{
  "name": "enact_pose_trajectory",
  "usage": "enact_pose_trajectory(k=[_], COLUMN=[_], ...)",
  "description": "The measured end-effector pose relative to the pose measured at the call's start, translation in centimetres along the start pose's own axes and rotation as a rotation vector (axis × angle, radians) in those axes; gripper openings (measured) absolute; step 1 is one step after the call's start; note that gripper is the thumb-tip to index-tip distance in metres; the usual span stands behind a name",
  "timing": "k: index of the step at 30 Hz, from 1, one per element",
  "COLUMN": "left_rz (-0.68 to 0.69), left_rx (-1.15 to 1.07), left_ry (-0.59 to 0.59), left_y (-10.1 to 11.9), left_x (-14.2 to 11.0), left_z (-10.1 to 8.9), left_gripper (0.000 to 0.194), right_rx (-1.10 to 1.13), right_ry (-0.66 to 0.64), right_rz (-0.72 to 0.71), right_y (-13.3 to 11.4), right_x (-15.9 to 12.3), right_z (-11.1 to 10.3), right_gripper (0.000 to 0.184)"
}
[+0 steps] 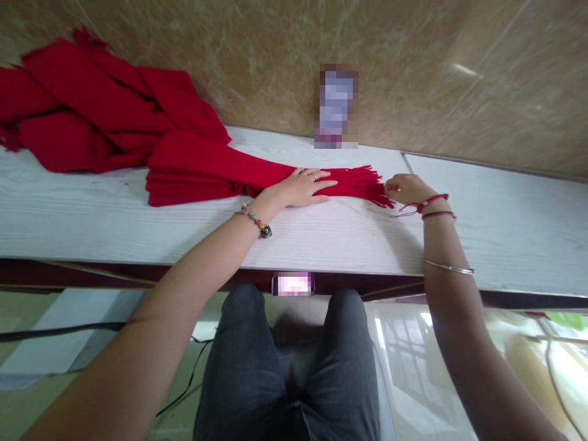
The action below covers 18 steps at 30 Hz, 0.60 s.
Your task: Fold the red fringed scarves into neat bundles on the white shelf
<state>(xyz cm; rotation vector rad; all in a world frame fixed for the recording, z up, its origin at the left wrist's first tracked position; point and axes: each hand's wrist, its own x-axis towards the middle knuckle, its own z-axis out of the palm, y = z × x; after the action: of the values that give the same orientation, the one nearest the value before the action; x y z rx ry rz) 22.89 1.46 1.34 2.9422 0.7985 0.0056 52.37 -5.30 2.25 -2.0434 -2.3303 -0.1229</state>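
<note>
A folded red scarf (202,168) lies along the white tabletop, its layers stacked at the left and its fringe (365,182) spread at the right end. My left hand (305,187) rests flat on the scarf just before the fringe, fingers stretched out. At the tips of the fringe, my right hand (407,188) is closed in a pinch on some of the strands. Its fingertips are partly hidden by the hand itself.
A heap of red scarves (105,110) is piled at the left against the brown marbled wall (257,61). A blurred-out phone-like thing (337,104) leans on the wall. Another lit phone (294,284) shows below the table's front edge (349,269).
</note>
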Motion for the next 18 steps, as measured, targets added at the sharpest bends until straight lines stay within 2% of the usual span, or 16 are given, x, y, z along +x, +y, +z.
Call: enact_pose_trajectory(k=[2, 3, 5, 6, 8, 10, 12, 15, 16, 18], left_rz=[-0.001, 0.000, 0.004, 0.005, 0.005, 0.002, 0.001, 0.002, 0.003, 0.005], left_rx=[0.001, 0.002, 0.001, -0.001, -0.007, -0.006, 0.008, 0.032, 0.035, 0.035], left_ry=[-0.001, 0.000, 0.006, 0.012, 0.023, 0.026, 0.021, 0.010, 0.009, 0.009], left_y=[-0.1, -0.1, -0.3, -0.4, -0.5, -0.5, -0.3, 0.0, 0.1, 0.3], left_x=[0.1, 0.1, 0.3, 0.4, 0.4, 0.3, 0.2, -0.1, -0.2, -0.2], left_z=[0.1, 0.2, 0.4, 0.5, 0.7, 0.7, 0.5, 0.1, 0.0, -0.1], left_gripper=[0.056, 0.057, 0.057, 0.057, 0.057, 0.056, 0.055, 0.054, 0.054, 0.054], right_rx=[0.029, 0.075, 0.178, 0.214, 0.226, 0.184, 0.105, -0.029, -0.044, 0.000], right_ry=[0.128, 0.209, 0.329, 0.347, 0.285, 0.157, 0.035, -0.064, -0.052, 0.073], right_rz=[0.059, 0.044, -0.057, -0.128, -0.258, -0.308, -0.243, -0.005, 0.055, 0.085], right_y=[0.7, 0.3, -1.5, -2.8, -5.0, -5.8, -4.5, -0.5, 0.7, 1.8], right_x=[-0.4, -0.5, -0.2, 0.1, 0.9, 1.4, 1.3, 0.1, -0.4, -1.2], right_z=[-0.3, -0.4, -0.6, -0.6, -0.4, 0.0, 0.2, 0.0, -0.2, -0.6], right_gripper=[0.019, 0.021, 0.027, 0.029, 0.030, 0.028, 0.026, 0.019, 0.016, 0.015])
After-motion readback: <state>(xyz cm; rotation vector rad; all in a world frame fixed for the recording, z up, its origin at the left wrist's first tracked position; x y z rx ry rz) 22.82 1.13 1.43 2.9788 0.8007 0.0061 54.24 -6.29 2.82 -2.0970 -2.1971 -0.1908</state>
